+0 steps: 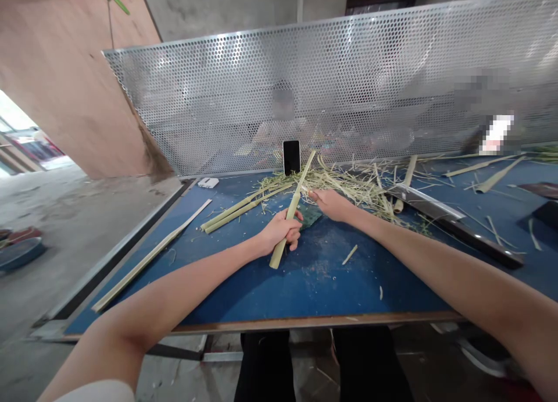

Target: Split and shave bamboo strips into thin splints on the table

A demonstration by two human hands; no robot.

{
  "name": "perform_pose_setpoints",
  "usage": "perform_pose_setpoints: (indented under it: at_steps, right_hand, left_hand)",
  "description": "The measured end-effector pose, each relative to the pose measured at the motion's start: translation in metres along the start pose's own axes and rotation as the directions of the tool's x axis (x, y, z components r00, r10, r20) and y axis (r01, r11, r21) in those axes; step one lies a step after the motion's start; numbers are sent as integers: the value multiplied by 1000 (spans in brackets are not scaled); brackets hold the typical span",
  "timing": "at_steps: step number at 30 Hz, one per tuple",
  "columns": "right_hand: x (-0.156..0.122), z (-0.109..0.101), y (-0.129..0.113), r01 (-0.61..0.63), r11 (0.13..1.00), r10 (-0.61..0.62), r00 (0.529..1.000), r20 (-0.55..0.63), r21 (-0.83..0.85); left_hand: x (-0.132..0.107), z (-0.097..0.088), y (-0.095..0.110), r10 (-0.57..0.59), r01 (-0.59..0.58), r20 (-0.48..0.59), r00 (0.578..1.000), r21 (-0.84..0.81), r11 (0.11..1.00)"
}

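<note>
Gripping the stalk (301, 180) near its lower end above the blue table (261, 297) at frame centre, the left hand (281, 230) curls shut around what seems a light, stiff, splintery stem, while the right hand (333, 204) beside it has an unclear grasp.

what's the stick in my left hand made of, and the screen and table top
Stick: plant stem, perhaps bamboo or cane; pale green, matt, fibrous shreds lie nearby.
Screen: sheet metal, likely steel or aluminium; silvery sheen, rows of punched round holes.
Table top: scuffed matt blue covering, material unclear, over a board with a brown, wood-like edge.
</note>
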State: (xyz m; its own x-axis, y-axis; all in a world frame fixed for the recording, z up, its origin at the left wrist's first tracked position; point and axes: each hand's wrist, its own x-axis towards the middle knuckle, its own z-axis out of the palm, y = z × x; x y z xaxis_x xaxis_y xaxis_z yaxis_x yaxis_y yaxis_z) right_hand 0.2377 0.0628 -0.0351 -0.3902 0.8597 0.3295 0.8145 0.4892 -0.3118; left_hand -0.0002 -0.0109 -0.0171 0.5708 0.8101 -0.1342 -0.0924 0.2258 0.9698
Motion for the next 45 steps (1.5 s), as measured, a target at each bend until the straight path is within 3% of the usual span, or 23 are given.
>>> perform_pose_setpoints:
  at_steps: [4, 12, 18, 24, 27, 32, 35, 38, 40, 42, 45]
  right_hand:
    - [0, 0, -7, 92, 995, -90, 995, 49, -33]
    - [1, -5, -5, -81, 992, 77, 996, -38, -102]
    - [-1, -3, -15, -2, 1000, 2, 1000, -1, -2]
    - [1, -19, 1, -218, 975, 222, 960, -170, 47]
    - [-1, -20, -1, -170, 985, 173, 973, -155, 31]
    - [-3, -7, -12, 54, 999, -54, 997, 57, 6]
    - [0, -5, -4, -25, 1000, 25, 1000, -10, 0]
    - [4, -9, 11, -173, 983, 179, 975, -133, 56]
    - [5, -11, 16, -198, 976, 211, 963, -165, 93]
    - [4, -9, 14, -152, 982, 167, 976, -142, 110]
    - [1, -4, 3, 3, 992, 0, 1000, -22, 125]
  left_hand:
    - [0, 0, -1, -2, 2, 18, 1000, 14, 1000]
    - [3, -1, 1, -44, 42, 36, 998, 63, 997]
    - [-3, 3, 4, -9, 5, 43, 999, 94, 996]
    - [-6, 7, 2, -27, 23, 23, 999, 149, 989]
    - [-6, 7, 2, -9, 1, 56, 998, 142, 990]
    - [-6, 6, 5, -21, 17, 31, 999, 126, 992]
    - [-5, 6, 5, -27, 25, 15, 1000, 126, 992]
    - [-4, 5, 4, -39, 38, 8, 999, 140, 989]
    - [-5, 5, 4, -37, 34, 14, 999, 144, 989]
    - [-5, 6, 4, -29, 26, 22, 999, 142, 990]
    - [-5, 6, 4, -25, 23, 18, 1000, 128, 992]
